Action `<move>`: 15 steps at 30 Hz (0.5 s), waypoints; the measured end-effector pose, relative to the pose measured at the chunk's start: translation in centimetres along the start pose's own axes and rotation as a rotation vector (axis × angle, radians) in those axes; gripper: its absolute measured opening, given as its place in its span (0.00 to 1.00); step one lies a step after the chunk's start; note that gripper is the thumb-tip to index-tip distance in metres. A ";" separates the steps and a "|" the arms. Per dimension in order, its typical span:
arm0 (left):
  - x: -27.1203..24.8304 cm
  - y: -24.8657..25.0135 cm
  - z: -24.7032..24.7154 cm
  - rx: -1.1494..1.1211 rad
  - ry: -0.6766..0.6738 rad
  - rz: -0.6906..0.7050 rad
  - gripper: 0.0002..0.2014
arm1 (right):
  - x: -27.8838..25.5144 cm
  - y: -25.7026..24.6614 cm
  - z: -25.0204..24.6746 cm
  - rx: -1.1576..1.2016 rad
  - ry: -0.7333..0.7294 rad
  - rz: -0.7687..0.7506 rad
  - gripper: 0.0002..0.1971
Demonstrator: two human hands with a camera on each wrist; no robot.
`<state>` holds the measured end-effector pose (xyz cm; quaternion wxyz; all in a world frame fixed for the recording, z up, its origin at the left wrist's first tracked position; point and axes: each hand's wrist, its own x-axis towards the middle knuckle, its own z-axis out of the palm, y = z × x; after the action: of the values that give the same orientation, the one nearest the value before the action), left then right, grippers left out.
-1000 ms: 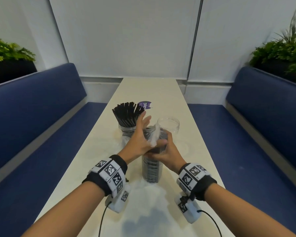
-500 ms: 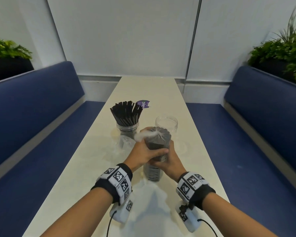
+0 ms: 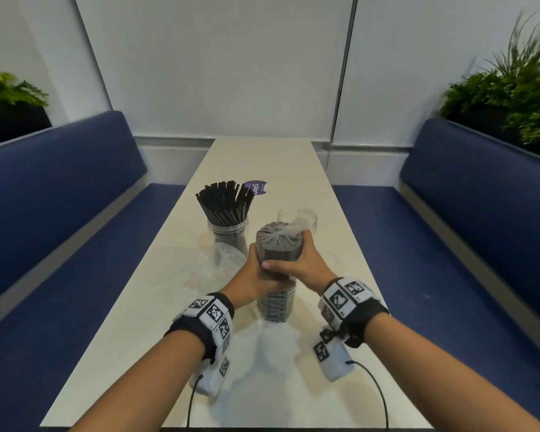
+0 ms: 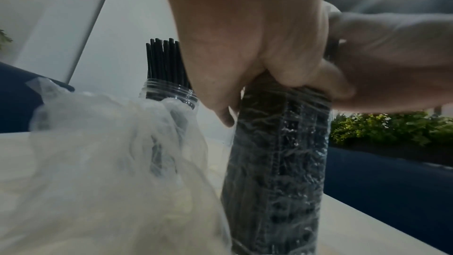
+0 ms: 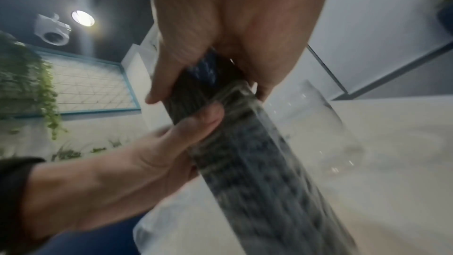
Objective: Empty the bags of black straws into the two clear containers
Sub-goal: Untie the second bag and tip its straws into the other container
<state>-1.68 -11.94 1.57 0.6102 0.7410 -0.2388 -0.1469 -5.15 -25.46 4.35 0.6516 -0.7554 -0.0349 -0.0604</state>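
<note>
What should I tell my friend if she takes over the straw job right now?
Left hand and right hand both grip the full bag of straws, which stands upright on the table, its top not open yet. The left container already holds straws; an empty bag lies by it. The right container is empty. Left to do: open this bag and tip its straws into the right container.

One camera on the head, one on each wrist

The head camera looked forward and down the table [image 3: 262, 157] from above; the left wrist camera sat low and close, looking up past the left hand [image 4: 245, 36] at the bag of straws [image 4: 277, 162]; the right wrist camera, equally near, shared that bag [image 5: 257, 162], tilted toward the ceiling.
</note>
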 end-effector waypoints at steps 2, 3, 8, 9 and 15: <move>-0.8 -0.2 -1.0 0.088 -0.120 -0.016 0.47 | -0.8 1.9 0.9 0.044 0.045 -0.009 0.39; -1.1 0.0 -1.8 0.131 -0.188 -0.042 0.48 | -1.2 2.8 1.2 0.052 0.038 -0.005 0.40; -1.3 2.7 -3.8 0.043 -0.118 -0.111 0.59 | -1.6 4.3 2.0 -0.009 -0.022 -0.003 0.40; -1.2 3.1 -3.3 0.022 -0.080 -0.110 0.59 | -1.4 4.1 1.8 -0.008 -0.048 -0.003 0.39; -0.9 1.2 0.0 -0.067 0.030 -0.072 0.43 | -0.3 3.8 -0.1 0.026 -0.026 -0.083 0.47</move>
<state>-2.61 -11.59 2.65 0.6325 0.7304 -0.1979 -0.1654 -4.94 -26.06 0.61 0.6578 -0.7454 -0.0754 -0.0772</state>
